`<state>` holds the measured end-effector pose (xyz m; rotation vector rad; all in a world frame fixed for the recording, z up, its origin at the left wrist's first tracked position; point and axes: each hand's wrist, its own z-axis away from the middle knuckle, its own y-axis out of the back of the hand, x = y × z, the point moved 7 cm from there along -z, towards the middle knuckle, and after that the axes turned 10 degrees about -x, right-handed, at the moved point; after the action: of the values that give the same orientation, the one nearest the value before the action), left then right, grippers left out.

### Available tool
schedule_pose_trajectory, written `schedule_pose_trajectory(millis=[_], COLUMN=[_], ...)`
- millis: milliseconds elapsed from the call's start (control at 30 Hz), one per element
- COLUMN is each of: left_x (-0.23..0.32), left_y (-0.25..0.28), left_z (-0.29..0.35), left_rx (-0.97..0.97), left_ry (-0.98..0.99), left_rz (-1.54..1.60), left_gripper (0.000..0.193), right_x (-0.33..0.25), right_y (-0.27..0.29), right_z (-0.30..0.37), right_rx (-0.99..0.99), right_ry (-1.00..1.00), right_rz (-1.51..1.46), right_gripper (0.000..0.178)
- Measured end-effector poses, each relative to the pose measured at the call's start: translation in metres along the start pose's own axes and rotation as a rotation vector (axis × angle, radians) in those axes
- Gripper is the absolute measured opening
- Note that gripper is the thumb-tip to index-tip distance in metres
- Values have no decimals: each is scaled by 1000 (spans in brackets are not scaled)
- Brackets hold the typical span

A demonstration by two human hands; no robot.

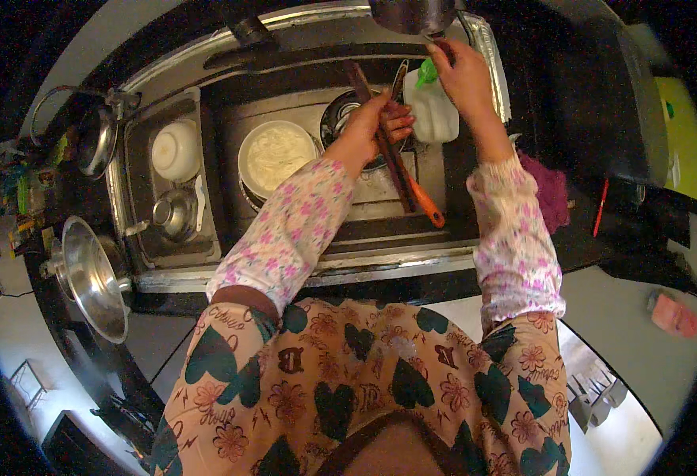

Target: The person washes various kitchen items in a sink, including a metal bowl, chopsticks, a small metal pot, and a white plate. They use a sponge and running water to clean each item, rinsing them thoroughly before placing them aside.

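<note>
My left hand (370, 131) is over the right part of the sink, its fingers curled round a long dark brown stick (396, 170). A utensil with an orange handle (428, 205) slants along the stick's lower end; whether the hand also grips it, I cannot tell. A dark pan and a knife-like handle (400, 79) lie beyond these fingers. At the far right edge my right hand (463, 79) pinches a small part at the underside of a dark pot (413, 14). Below that hand stands a whitish container (432, 111) with a green piece (426, 73) at its top.
A round bowl of cloudy liquid (277, 157) sits mid-sink. The left basin holds a white bowl (176, 151) and a metal bowl (174, 214). A large steel basin (95, 278) stands at the left. A purple cloth (545, 190) lies on the right counter.
</note>
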<state>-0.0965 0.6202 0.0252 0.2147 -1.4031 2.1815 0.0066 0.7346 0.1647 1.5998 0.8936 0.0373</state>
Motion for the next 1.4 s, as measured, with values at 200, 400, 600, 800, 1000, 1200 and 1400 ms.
schedule_pose_trajectory(millis=[200,400,600,800,1000,1200,1400], left_x=[-3,-1,1,10,-11,-33,-58], left_y=[-4,-19,-47,-56,-58,-39,-14], left_z=[-37,-20,-8,-1,26,30,29], left_rx=[-45,-62,-56,-56,20,140,134], left_ry=[-31,39,15,9,-33,-200,-281], left_rz=[18,-44,-116,-106,-116,-104,6], left_gripper=[35,43,39,32,30,30,29], right_x=[25,51,57,-8,5,1,-3], right_y=[-65,-69,-67,6,-16,-28,-41], right_z=[-10,13,38,35,62,85,106], right_rx=[-367,-430,-220,-80,-295,-235,-155], right_ry=[-313,-361,-470,-261,-352,-471,-386], right_rz=[-22,-218,-275,-126,-565,-424,-224], right_gripper=[57,52,48,42,42,54,56])
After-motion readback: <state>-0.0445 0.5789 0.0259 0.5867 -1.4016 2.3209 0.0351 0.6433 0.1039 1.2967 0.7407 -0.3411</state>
